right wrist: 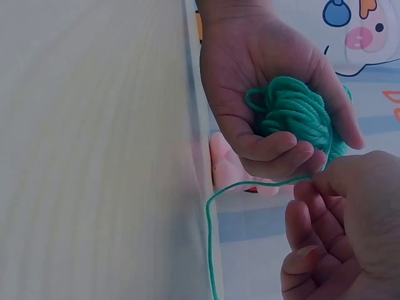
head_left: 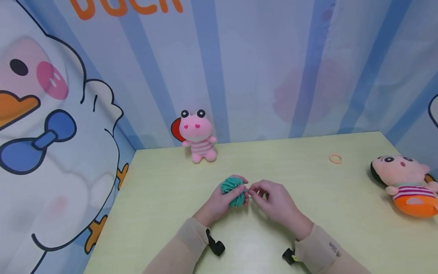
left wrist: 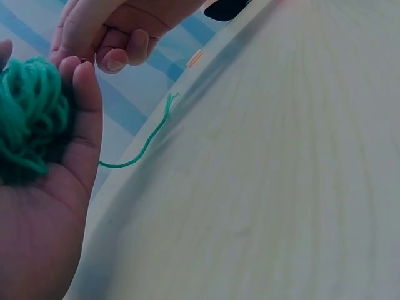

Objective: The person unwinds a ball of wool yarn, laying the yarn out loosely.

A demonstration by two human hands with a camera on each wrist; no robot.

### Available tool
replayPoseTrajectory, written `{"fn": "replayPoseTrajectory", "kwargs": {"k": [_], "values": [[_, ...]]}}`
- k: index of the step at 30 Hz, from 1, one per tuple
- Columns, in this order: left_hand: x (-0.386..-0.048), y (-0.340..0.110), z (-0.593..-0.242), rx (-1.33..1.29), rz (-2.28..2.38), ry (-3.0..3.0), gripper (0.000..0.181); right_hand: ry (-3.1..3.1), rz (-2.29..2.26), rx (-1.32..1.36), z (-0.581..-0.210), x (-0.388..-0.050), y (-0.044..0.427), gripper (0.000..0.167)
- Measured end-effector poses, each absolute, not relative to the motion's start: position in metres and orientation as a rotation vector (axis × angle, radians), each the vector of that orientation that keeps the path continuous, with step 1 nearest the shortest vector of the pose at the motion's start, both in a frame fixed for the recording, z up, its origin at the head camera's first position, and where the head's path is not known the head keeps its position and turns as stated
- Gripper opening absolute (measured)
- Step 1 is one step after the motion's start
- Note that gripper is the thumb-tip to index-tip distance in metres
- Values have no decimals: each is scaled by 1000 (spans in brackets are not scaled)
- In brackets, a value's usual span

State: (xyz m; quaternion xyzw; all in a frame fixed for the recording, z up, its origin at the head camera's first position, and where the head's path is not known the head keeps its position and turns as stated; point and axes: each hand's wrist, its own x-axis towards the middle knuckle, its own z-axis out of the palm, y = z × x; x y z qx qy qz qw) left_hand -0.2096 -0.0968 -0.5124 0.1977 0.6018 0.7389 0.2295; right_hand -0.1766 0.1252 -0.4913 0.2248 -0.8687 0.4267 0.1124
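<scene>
A small bundle of green yarn [head_left: 230, 185] lies in my left hand [head_left: 219, 202], whose fingers and thumb curl round it. In the right wrist view the yarn bundle [right wrist: 294, 112] shows its loose loops, and one strand crosses its side. Close beside it, my right hand [head_left: 278, 201] pinches that strand between thumb and forefinger. From the pinch a loose yarn tail [right wrist: 237, 184] hangs down, and its frayed end [left wrist: 172, 98] shows in the left wrist view.
A pink plush toy [head_left: 198, 133] sits at the table's back edge against the striped cloth backdrop. An orange ring [head_left: 335, 158] lies at the back right of the pale table [head_left: 154, 182]. Farther right lies a plush doll [head_left: 407, 186] with orange bottoms.
</scene>
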Motion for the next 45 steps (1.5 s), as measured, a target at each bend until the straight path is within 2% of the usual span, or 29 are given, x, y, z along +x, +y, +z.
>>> {"fn": "replayPoseTrajectory", "kwargs": {"k": [5, 12, 18, 23, 28, 34, 40, 45], "values": [[-209, -97, -511, 552, 2048, 1653, 66, -2560, 1243, 667, -490, -175, 127, 7], [-210, -96, -510, 532, 2082, 1631, 62, -2568, 1288, 647, -488, -176, 131, 4], [-210, -98, -509, 561, 2116, 1608, 64, -2562, 1287, 657, -489, -177, 132, 3], [-211, -100, -509, 586, 2152, 1559, 49, -2584, 1289, 639, -488, -178, 133, 4], [-213, -102, -510, 607, 2178, 1511, 46, -2619, 1341, 519, -484, -179, 137, 5], [-213, -103, -510, 542, 2220, 1524, 34, -2625, 1371, 470, -478, -181, 145, 8], [-214, -103, -510, 488, 2275, 1543, 41, -2615, 1323, 571, -477, -182, 153, 6], [-214, -103, -509, 459, 2297, 1524, 55, -2617, 1578, 637, -479, -182, 154, 7]]}}
